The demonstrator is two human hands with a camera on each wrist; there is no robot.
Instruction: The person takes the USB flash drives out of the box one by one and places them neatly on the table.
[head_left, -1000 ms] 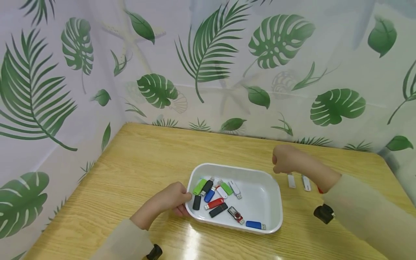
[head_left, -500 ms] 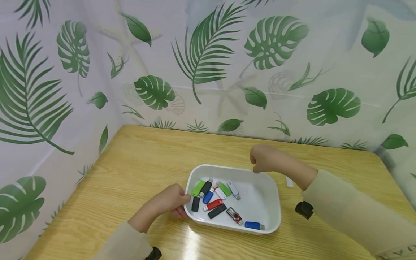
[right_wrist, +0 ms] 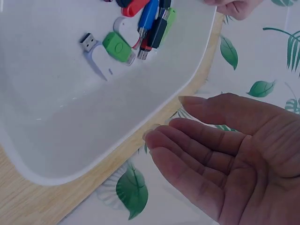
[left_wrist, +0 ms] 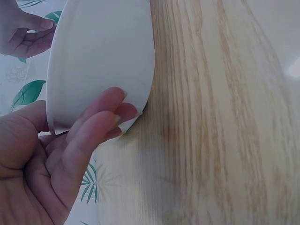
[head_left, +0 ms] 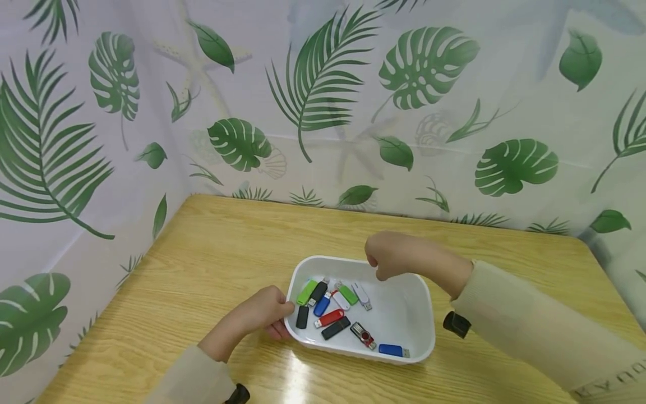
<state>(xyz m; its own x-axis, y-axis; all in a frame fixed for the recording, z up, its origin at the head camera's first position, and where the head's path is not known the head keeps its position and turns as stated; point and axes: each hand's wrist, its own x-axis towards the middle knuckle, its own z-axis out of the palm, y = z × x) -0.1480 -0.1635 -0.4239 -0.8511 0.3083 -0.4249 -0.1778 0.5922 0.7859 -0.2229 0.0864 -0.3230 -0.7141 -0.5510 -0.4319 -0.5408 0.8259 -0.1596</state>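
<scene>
A white plastic bin (head_left: 404, 314) stands on the table, several USB sticks lying on its floor. Its left rim is pinched by my left hand (head_left: 264, 311), the thumb over the edge and the fingers against the outer wall, as the left wrist view shows. My right hand (head_left: 393, 255) hovers by the far rim; in the right wrist view its fingers are loosely bent, with nothing between them and the thumb. Nearest to it are a white USB stick (right_wrist: 99, 60) and a green USB stick (right_wrist: 118, 47). A blue USB stick (head_left: 391, 350) lies in the bin's near right corner.
The wooden table (head_left: 227, 241) extends on both sides of the bin and ends at a leaf-printed cloth (head_left: 313, 168) behind and at the left. My right sleeve (head_left: 530, 320) covers part of the table at the right.
My right hand has moved left from the table's right side to the bin's far rim. White sticks and something red seen there earlier are now behind the arm. My left hand keeps its grip.
</scene>
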